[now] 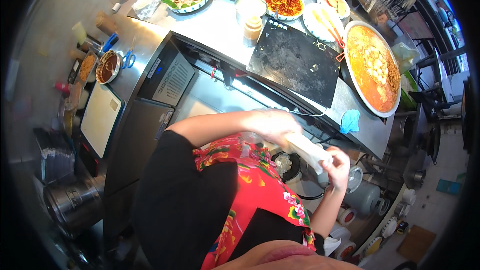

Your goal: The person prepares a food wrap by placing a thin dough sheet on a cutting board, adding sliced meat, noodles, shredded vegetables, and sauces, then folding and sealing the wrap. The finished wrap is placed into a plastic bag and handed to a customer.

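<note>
A white, thin, soft-looking piece (308,151) stretches between my two hands in front of the red floral apron (260,180). It may be a bag or a glove; its kind cannot be made out. My right hand (339,166) is closed, with thumb and fingers pinching its lower right end. At the upper left end is my left hand (274,127), blurred and overexposed, so its fingers do not show clearly. Both hands are by the near edge of the steel counter (367,130). A crumpled blue cloth or glove (350,121) lies on that edge.
A black flat board (296,61) lies on the counter, beside a jar (253,30). To its right stands a large basin of red, oily food (374,67). Several food plates, including chilli flakes (281,2), line the back. A white cutting board (101,118) is at left.
</note>
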Motion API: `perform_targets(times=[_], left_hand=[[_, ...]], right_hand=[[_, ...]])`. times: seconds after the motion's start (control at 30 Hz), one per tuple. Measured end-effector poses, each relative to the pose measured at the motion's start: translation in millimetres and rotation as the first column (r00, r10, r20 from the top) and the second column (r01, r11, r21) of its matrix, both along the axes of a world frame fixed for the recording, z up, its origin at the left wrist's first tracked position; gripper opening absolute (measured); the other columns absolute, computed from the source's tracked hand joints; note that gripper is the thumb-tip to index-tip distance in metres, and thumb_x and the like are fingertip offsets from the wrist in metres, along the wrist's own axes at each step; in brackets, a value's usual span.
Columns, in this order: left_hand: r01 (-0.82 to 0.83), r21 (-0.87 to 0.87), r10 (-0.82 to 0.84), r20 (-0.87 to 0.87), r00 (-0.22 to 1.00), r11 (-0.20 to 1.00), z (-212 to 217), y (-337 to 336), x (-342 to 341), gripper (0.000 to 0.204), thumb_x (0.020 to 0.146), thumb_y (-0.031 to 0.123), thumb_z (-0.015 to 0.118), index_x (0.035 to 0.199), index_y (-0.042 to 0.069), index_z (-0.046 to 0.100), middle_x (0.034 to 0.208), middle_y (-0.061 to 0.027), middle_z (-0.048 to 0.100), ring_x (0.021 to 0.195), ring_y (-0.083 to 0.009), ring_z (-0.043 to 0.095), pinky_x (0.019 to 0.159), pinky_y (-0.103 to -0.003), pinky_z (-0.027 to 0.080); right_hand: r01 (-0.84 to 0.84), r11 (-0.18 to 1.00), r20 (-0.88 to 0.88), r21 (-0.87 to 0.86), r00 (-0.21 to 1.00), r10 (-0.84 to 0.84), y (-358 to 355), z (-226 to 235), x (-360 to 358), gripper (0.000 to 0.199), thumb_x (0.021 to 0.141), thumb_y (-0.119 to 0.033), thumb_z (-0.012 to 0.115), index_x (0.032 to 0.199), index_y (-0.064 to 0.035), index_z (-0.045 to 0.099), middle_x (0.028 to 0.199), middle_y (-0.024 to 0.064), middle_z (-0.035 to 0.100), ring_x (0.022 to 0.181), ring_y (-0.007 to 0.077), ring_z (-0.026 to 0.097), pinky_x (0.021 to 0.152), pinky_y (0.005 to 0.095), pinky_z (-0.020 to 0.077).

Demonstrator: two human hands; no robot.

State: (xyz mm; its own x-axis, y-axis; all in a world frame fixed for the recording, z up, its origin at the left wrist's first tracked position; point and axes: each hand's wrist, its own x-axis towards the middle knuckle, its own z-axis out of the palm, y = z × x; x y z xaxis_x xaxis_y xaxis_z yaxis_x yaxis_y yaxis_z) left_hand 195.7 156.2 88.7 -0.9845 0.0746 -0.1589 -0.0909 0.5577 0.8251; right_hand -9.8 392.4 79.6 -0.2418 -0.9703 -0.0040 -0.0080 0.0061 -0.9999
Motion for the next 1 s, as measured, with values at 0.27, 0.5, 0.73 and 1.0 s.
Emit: perform_targets(times=[0.27, 0.5, 0.73, 1.0], left_hand=[[-0.328, 0.206, 0.321, 0.065, 0.945, 0.922, -100.3, -96.6, 25.9, 0.022, 0.085, 0.022, 0.075, 0.099, 0.005, 0.07, 0.094, -0.0067, 0.071, 0.086, -0.019, 0.067, 0.082, -0.033, 0.054], [-0.69, 0.328, 0.74, -0.047, 0.671, 0.646, -48.3, -209.4, -38.4, 0.021, 0.094, 0.022, 0.07, 0.108, 0.007, 0.069, 0.098, -0.0002, 0.07, 0.089, -0.0096, 0.063, 0.08, -0.028, 0.052], [-0.484, -0.153, 0.484, -0.04, 0.874, 0.862, -110.3, -245.2, -80.6, 0.018, 0.087, 0.008, 0.06, 0.101, 0.003, 0.07, 0.101, -0.0192, 0.07, 0.095, -0.0306, 0.069, 0.079, -0.04, 0.054], [-0.224, -0.4, 0.262, 0.041, 0.964, 0.888, -138.0, -192.4, -11.7, 0.035, 0.094, 0.026, 0.045, 0.104, 0.002, 0.07, 0.109, -0.0173, 0.069, 0.105, -0.0361, 0.066, 0.09, -0.043, 0.053]], right_hand=[[0.203, 0.958, 0.001, 0.205, 0.978, -0.207, -108.0, -5.2, -73.1, 0.024, 0.087, -0.014, 0.076, 0.104, 0.003, 0.072, 0.099, 0.0066, 0.071, 0.089, 0.0126, 0.065, 0.083, 0.0274, 0.0508], [0.17, 0.984, -0.517, -0.046, 0.839, -0.169, -214.6, -9.7, -180.7, 0.024, 0.097, -0.013, 0.063, 0.116, 0.0025, 0.069, 0.109, 0.0116, 0.072, 0.099, 0.0175, 0.067, 0.091, 0.03, 0.0511], [-0.01, 0.997, -0.884, 0.074, 0.462, 0.071, -255.2, -140.2, -193.2, 0.021, 0.095, -0.019, 0.063, 0.109, -0.0045, 0.07, 0.106, 0.0169, 0.071, 0.099, 0.0373, 0.067, 0.09, 0.0442, 0.0537], [-0.166, 0.961, -0.897, 0.221, 0.352, 0.267, -233.1, -151.1, -182.8, 0.021, 0.089, -0.012, 0.066, 0.108, -0.003, 0.064, 0.104, 0.0155, 0.064, 0.101, 0.0339, 0.065, 0.086, 0.041, 0.0538]])
